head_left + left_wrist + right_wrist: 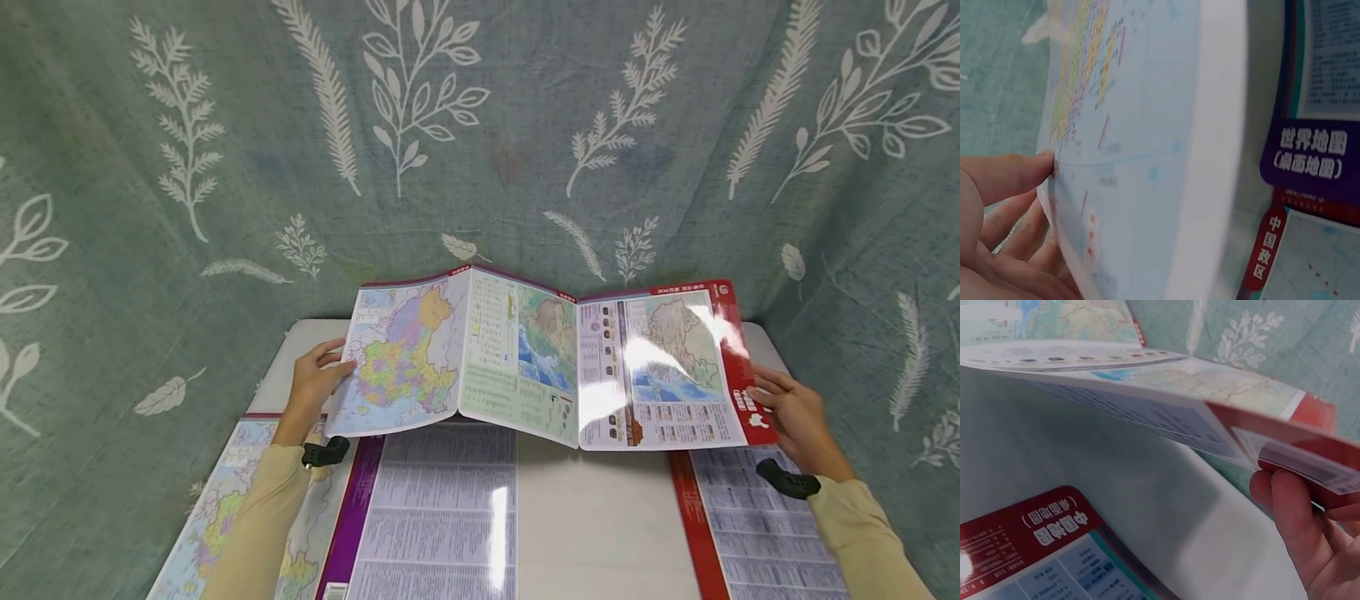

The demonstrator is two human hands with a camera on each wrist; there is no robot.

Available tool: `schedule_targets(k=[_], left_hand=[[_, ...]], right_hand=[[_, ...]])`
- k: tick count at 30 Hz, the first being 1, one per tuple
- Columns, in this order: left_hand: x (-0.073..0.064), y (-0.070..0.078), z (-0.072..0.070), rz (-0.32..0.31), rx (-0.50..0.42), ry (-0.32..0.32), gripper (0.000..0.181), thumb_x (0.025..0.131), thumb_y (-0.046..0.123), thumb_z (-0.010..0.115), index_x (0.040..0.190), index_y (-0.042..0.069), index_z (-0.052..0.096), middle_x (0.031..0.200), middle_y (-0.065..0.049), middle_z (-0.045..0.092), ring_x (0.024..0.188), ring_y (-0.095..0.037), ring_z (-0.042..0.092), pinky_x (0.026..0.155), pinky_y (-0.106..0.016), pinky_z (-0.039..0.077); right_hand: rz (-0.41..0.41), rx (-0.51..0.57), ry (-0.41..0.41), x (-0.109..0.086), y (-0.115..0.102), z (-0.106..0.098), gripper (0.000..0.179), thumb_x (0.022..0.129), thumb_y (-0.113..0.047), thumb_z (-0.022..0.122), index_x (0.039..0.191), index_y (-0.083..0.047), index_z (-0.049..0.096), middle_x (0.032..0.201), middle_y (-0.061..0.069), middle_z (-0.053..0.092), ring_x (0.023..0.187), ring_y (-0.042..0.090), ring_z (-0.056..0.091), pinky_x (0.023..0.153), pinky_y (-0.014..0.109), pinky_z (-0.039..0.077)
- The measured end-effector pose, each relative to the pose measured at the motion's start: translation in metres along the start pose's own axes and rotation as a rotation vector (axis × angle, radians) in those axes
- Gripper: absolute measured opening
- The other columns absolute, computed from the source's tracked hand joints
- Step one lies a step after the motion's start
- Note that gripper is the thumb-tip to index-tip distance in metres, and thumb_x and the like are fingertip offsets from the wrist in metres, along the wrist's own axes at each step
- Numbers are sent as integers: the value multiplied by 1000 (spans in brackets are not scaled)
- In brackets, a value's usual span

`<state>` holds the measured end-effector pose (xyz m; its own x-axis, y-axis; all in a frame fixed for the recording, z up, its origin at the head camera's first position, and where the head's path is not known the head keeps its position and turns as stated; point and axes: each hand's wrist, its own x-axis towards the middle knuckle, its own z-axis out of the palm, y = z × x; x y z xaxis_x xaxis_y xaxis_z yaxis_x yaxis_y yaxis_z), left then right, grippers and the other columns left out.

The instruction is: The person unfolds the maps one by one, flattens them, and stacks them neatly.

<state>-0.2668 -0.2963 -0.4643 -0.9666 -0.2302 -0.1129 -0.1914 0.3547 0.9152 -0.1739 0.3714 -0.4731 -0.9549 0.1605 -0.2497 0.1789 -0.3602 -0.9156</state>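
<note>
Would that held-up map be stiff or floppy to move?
Likely bendy but springy: the map bows gently rather than hanging limp. It would probably fold at its creases, already bent. Its bright glare suggests it may be slippery.

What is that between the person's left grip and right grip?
A glossy folding map, opened out with visible creases, spans from the left grip to the right grip, each holding one end. The head view shows this.
</note>
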Motion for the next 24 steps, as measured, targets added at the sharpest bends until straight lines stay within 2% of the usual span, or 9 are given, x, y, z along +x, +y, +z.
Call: schedule_targets(k=[9, 13, 19, 21, 24], left_hand=[[14, -14, -5, 43, 83, 109, 50, 90, 15, 65, 137, 11, 50, 122, -16, 57, 86, -16, 59, 66, -17, 47], [17, -19, -9, 67, 81, 155, 47, 90, 13, 65, 135, 11, 53, 121, -15, 59, 83, -11, 58, 65, -15, 47], [19, -23, -9, 117, 39, 192, 44, 89, 7, 65, 132, 9, 56, 119, -15, 60, 79, -11, 57, 61, -15, 47], [22, -25, -8, 124, 44, 200, 43, 89, 7, 65, 132, 9, 56, 119, -15, 60, 79, -11, 57, 62, -14, 47], [28, -28, -9, 100, 73, 214, 43, 90, 10, 64, 132, 11, 56, 119, -13, 60, 80, -13, 58, 61, -13, 47]], right_hand=[[34, -73, 24, 10, 2, -9, 40, 90, -13, 64, 129, -21, 57, 95, -15, 68, 76, 14, 66, 63, 34, 57], [45, -118, 30, 14, 3, -12, 42, 89, -15, 66, 129, -20, 55, 94, -17, 67, 76, 14, 66, 64, 35, 57], [67, -172, 28, 19, 3, -13, 32, 90, -16, 64, 120, -24, 58, 91, -18, 67, 74, 12, 65, 63, 35, 57], [74, -202, 28, 21, 2, -13, 35, 90, -19, 65, 124, -23, 56, 92, -19, 66, 74, 11, 65, 63, 35, 57], [76, -242, 28, 25, 2, -12, 46, 89, -22, 66, 132, -19, 50, 93, -19, 65, 74, 11, 65, 64, 35, 57]])
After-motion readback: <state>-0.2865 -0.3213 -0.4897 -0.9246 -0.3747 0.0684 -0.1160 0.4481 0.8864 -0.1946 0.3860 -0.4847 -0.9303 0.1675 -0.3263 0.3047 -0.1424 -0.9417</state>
